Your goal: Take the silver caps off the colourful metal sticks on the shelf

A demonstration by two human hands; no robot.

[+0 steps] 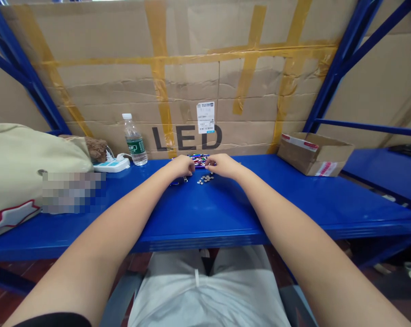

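Note:
Both my hands rest over the far part of the blue table, on either side of a shiny multicoloured item (200, 161). My left hand (184, 166) has its fingers curled down, near a small dark object with a metallic part (185, 180); whether it holds anything is hidden. My right hand (222, 165) is closed, thumb and fingers drawn together at the right end of the shiny item; what is between them is too small to name. Several small silvery round pieces (205, 179) lie loose between the hands, a little nearer to me.
On the blue table (205, 218), a water bottle (135, 141) and a white power strip (112, 164) stand at the back left. A light-coloured bag (28, 159) fills the left side. An open cardboard box (313, 154) sits back right. Taped cardboard (188, 100) stands behind.

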